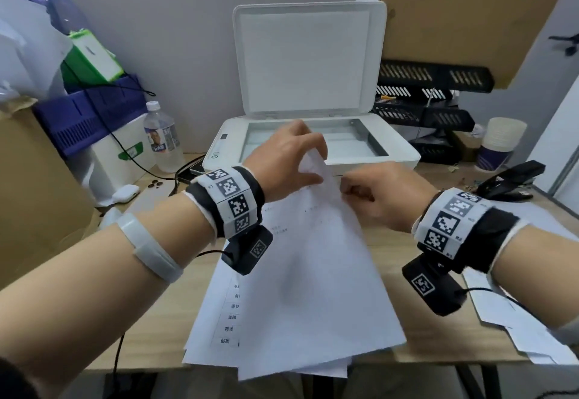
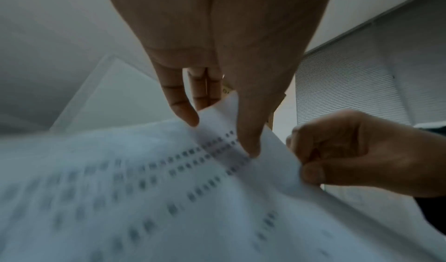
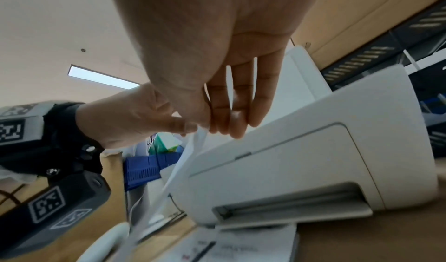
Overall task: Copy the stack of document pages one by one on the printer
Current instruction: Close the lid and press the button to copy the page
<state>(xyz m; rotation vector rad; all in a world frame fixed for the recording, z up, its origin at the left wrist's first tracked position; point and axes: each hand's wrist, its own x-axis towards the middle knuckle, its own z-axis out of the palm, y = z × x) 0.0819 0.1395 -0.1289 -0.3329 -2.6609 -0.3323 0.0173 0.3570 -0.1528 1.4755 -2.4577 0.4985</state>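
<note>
A white printer stands at the back of the desk with its lid raised and the scanner glass bare. In front of it a stack of printed pages lies on the desk. The top page is lifted at its far end. My left hand pinches that far corner between thumb and fingers. My right hand pinches the same page's edge just to the right of it, thumb against curled fingers. The page shows blurred rows of print.
A water bottle, phone and earbud case lie left of the printer, by a blue crate and cardboard box. Black file trays, paper cups, a black stapler and loose sheets sit on the right.
</note>
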